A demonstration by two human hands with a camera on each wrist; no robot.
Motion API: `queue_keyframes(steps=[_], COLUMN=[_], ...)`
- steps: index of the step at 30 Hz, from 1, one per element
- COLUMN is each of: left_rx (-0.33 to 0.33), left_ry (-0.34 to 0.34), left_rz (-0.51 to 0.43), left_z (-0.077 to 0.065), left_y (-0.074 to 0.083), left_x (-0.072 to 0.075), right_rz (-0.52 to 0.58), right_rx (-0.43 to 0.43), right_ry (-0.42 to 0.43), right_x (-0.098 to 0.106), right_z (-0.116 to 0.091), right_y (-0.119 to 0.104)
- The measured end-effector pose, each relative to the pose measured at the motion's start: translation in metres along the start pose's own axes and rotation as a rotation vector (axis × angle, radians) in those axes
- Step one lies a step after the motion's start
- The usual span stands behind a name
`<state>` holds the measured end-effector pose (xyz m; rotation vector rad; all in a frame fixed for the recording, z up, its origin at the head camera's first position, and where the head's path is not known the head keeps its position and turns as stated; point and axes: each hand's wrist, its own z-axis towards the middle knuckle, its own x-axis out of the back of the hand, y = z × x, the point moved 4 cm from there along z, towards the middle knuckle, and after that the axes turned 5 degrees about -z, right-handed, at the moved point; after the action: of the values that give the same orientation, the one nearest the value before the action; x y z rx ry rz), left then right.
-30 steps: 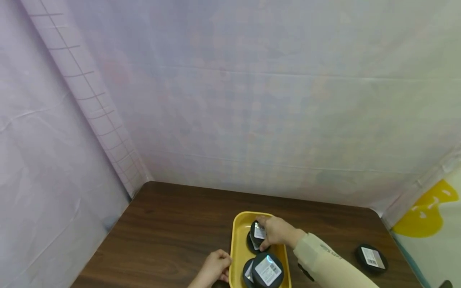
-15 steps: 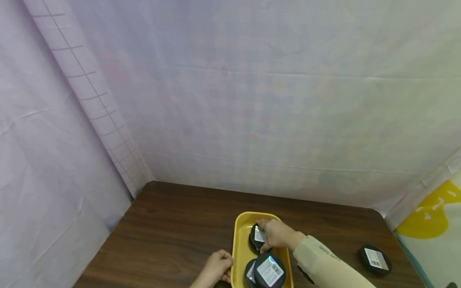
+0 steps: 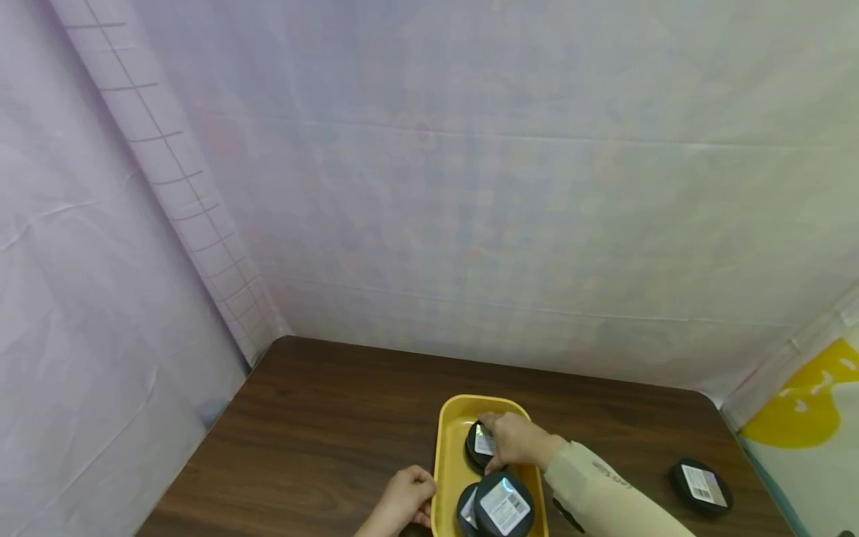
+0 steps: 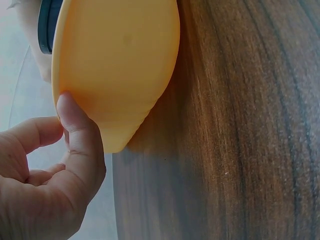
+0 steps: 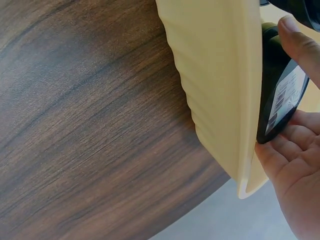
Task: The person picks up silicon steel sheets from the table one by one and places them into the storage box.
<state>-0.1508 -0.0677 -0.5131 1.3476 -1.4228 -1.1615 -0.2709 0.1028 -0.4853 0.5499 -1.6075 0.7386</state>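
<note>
A yellow tray (image 3: 451,468) stands on the table with several flat round black containers in it, some bearing white barcode labels. My right hand (image 3: 518,440) reaches over the tray's right side and grips one labelled black container (image 3: 483,441) at the far end, thumb and fingers on opposite edges. In the right wrist view that black container (image 5: 285,95) sits tilted just inside the tray wall. My left hand (image 4: 62,170) pinches the tray's left rim between thumb and index finger. Nearer to me, a large black container (image 3: 505,507) overlaps another black container (image 3: 467,514).
One more labelled black container (image 3: 701,486) lies on the brown wooden table (image 3: 322,440) to the right. Pale patterned sheets (image 3: 470,186) hang behind the table and along its left side.
My right hand has lowered the container slightly; it now covers more of the black container beneath it. My left hand stays at the tray rim. The head view has shifted slightly.
</note>
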Motion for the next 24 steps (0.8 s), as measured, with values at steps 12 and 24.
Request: queue_keyframes(steps=[12,24], left_rx=[-0.004,0.0], left_ry=[0.002,0.003], left_rz=[-0.012,-0.006], left_z=[0.0007,0.0016], left_y=[-0.0005,-0.0013], left_x=[-0.0005,-0.0015], right_rz=[0.025,0.023], right_rx=[-0.018,-0.018], right_ry=[-0.017,-0.027], right_x=[-0.002,-0.0016], right_z=[0.0033,0.001], right_y=[0.0022,0.001])
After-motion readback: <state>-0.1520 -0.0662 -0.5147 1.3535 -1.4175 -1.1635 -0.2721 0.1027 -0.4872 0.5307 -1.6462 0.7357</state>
